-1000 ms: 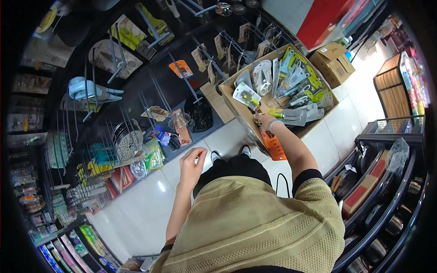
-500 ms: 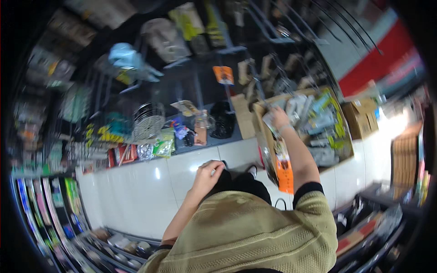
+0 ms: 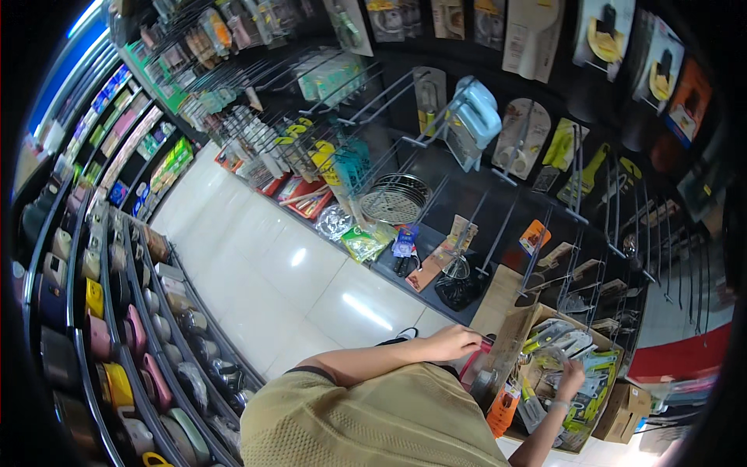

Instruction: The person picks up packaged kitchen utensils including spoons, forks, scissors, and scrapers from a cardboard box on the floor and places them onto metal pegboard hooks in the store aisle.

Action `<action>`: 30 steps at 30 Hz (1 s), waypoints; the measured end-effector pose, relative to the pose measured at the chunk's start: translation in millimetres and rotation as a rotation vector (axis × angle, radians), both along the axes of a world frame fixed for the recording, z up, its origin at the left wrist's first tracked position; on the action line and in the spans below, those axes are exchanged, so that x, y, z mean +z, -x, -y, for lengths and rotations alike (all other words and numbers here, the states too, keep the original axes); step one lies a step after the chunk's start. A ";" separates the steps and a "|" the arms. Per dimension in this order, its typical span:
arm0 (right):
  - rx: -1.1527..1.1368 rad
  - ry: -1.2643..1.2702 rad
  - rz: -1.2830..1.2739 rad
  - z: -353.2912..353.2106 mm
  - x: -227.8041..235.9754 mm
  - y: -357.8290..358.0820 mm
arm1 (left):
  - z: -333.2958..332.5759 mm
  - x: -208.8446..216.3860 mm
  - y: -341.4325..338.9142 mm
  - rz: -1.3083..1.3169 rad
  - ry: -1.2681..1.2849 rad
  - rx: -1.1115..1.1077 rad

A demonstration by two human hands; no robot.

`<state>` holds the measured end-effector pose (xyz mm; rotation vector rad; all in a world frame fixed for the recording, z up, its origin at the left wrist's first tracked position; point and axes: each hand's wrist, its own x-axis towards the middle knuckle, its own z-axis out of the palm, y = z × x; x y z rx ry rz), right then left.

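An open cardboard box (image 3: pixel 510 342) stands low at the right, filled with packaged utensils (image 3: pixel 599 370) in grey, white and lime green. My right hand (image 3: pixel 572 380) is inside its opening, fingers curled beside a clear plastic package; what they grip, if anything, is hard to make out. My left hand (image 3: pixel 455 342) is held in front of my body with its fingers curled in and nothing visible in them. Just past its fingertips is a red strip (image 3: pixel 476 356) by the box's near side. An orange packaged item (image 3: pixel 504 409) sticks out at the box's near edge.
Ahead is a black display rack with long metal hooks (image 3: pixel 498 233) jutting out, some carrying a blue-handled grater (image 3: pixel 471 124). Steel steamer racks (image 3: pixel 395 198) sit on its bottom shelf. Shelves of pans (image 3: pixel 124 381) line the left. A smaller brown box (image 3: pixel 625 412) stands at far right.
My view has turned left, so the box now appears lower and farther right. My right hand remains in the box, and my left forearm now lies across my front toward it.
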<state>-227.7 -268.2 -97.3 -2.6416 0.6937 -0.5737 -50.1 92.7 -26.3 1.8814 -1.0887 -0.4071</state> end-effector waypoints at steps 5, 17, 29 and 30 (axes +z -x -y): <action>0.012 0.012 0.228 -41.7 152.5 6.1 | 19.6 14.2 -6.5 -0.086 0.094 -0.101; 0.373 -0.257 0.409 -191.4 243.7 -115.0 | 25.2 106.7 -31.3 -0.196 0.495 0.050; 0.547 -0.859 0.319 -279.5 197.7 -186.0 | -89.0 75.3 -124.4 -0.363 0.768 0.715; 0.564 -0.844 0.276 -283.0 197.6 -185.4 | -96.2 72.7 -133.5 -0.393 0.846 0.766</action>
